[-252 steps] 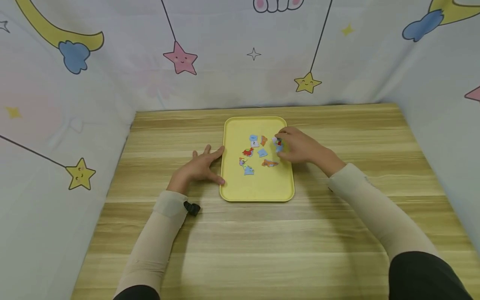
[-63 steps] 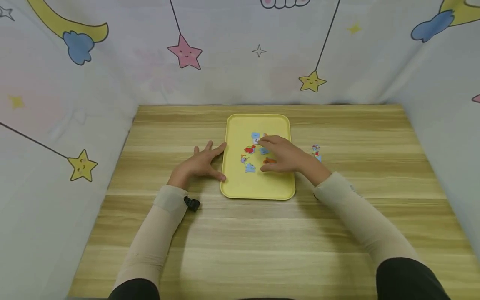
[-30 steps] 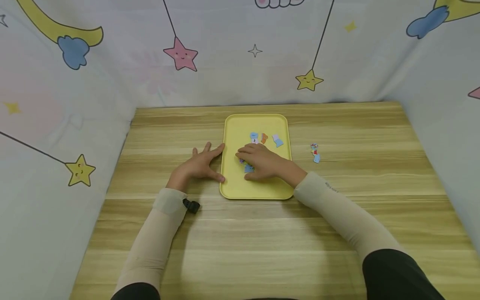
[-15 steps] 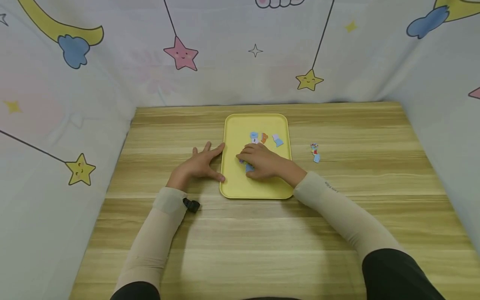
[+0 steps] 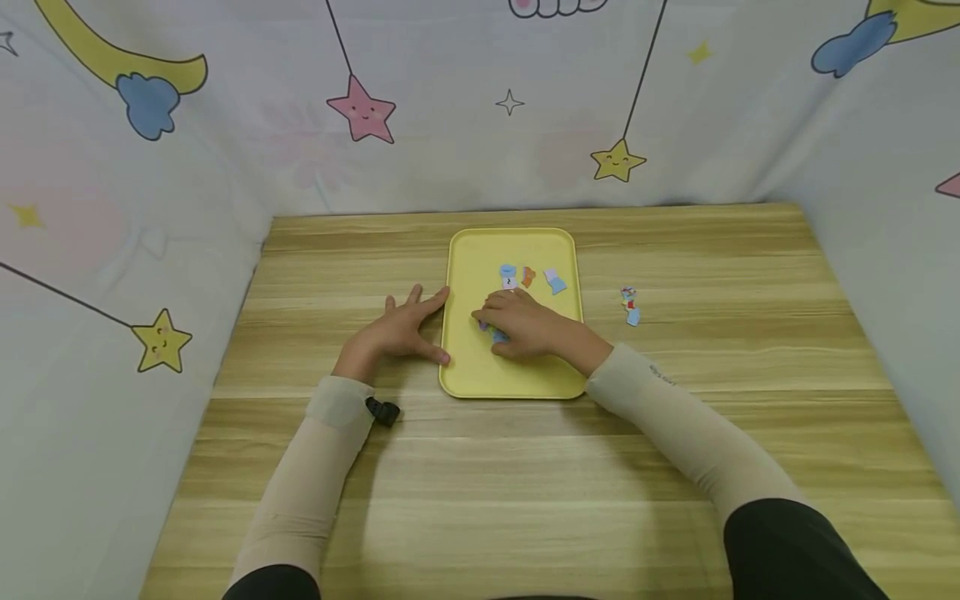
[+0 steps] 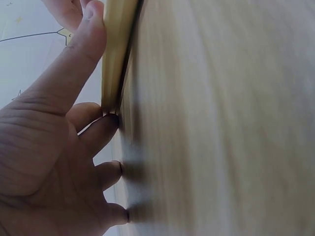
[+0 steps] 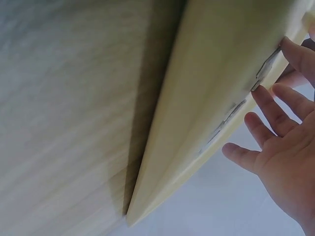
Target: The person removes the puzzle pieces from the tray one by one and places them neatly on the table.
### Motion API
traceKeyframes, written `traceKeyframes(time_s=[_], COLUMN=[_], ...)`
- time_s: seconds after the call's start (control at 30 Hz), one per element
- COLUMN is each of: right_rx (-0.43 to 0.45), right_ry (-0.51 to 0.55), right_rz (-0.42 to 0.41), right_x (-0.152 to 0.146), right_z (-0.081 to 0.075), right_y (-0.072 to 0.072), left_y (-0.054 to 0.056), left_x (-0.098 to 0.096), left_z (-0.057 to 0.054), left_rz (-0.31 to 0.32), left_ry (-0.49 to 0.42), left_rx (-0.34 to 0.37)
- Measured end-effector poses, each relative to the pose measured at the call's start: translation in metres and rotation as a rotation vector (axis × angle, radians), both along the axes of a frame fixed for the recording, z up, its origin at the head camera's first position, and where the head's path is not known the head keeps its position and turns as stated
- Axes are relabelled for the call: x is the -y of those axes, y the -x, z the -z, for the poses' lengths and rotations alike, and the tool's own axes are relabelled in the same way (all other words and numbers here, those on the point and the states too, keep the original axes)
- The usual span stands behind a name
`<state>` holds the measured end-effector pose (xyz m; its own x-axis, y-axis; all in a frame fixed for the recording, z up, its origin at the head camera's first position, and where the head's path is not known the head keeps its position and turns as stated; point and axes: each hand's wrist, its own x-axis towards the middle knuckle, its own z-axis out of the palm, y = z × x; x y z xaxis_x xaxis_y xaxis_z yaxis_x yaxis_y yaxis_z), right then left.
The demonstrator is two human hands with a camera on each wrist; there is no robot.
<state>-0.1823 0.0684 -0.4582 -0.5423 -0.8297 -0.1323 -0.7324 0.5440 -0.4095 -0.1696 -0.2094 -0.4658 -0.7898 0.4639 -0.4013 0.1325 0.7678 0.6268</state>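
Currently your L hand (image 5: 397,335) is splayed, holding nothing, thumb and index against the smooth yellow tray (image 5: 547,379); your R hand (image 5: 525,327), half-spread, has fingertips at a blue cut-out (image 5: 499,337), near-left (can't tell if gripped). Prob. early on: thin, irregular pcs (image 5: 555,282) lie far side; 1 multicoloured pc (image 5: 630,307) sits off-tray, right, on wood-grain table (image 5: 675,467).

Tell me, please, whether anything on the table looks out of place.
One small red-and-blue cutout lies on the table, right of the yellow tray, perhaps a stray, since the other visible cutouts lie in the tray.
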Motion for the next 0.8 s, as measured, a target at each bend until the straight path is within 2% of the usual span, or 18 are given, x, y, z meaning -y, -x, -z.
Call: traceKeyframes(time_s=[0.5, 0.8], right_rx=[-0.038, -0.064], right_ry=[0.021, 0.045], right_rz=[0.012, 0.019], right_x=[-0.004, -0.011], right_z=[0.004, -0.004], right_y=[-0.001, 0.001], left_y=[-0.001, -0.001], left_x=[0.0, -0.001], left_z=[-0.001, -0.003], left_rz=[0.004, 0.002], left_ry=[-0.009, -0.001], left_rx=[-0.008, -0.009])
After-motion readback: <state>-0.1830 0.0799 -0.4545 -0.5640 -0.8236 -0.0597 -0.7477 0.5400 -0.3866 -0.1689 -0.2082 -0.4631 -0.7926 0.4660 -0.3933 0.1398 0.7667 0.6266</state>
